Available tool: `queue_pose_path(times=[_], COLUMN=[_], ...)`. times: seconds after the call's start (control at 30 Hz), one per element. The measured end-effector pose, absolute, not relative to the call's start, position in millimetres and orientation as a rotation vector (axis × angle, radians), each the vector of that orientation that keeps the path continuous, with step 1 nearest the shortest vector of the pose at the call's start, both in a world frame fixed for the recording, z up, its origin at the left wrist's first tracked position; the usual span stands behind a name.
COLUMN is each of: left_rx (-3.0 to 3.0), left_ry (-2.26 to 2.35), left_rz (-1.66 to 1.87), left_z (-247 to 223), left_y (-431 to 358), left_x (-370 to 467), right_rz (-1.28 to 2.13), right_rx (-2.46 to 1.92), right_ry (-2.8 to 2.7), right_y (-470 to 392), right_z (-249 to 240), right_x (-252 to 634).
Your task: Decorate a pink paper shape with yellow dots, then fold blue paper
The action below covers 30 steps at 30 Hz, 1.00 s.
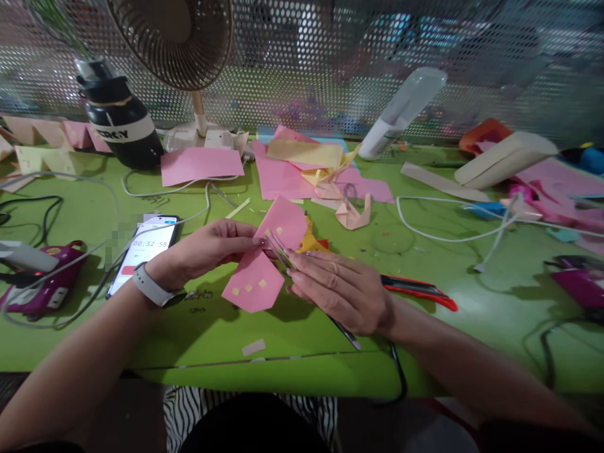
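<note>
My left hand [226,244] pinches a pink paper cutout [255,286] at its narrow middle, holding it above the green table. Small pale yellow squares [249,288] sit on both of the cutout's lobes. In my right hand [340,286] is a pair of metal tweezers [282,250], their tips touching or very near the upper lobe. Whether the tips grip a square is too small to tell. Partly hidden behind the right fingers lies a yellow-orange folded paper piece [311,238]. A red and black utility knife [419,289] rests just right of that hand.
A phone [146,251] showing a timer lies by my left wrist. Behind stand a black bottle [123,119], a fan [179,38] and pink paper sheets [202,165]. White cables [453,238] cross the table [189,346]. A small paper strip [253,347] lies near the front edge.
</note>
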<state>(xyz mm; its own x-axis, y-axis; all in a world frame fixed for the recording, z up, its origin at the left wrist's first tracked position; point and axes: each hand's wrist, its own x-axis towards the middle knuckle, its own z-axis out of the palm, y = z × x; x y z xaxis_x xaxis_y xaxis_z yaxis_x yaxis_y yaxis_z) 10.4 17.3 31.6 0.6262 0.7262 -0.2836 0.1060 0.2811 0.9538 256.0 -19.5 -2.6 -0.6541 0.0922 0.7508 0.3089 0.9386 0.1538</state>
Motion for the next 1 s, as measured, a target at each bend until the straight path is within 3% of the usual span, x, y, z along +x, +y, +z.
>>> queue_pose_path(times=[1.0], left_rx=[1.036], left_ry=[0.738], left_rz=[0.583], left_z=[25.5], left_y=[12.4], left_x=[17.2], right_rz=[-0.583], right_rx=[-0.287], right_ry=[-2.284], right_y=[-24.3], right_z=[6.8], right_x=[251.1])
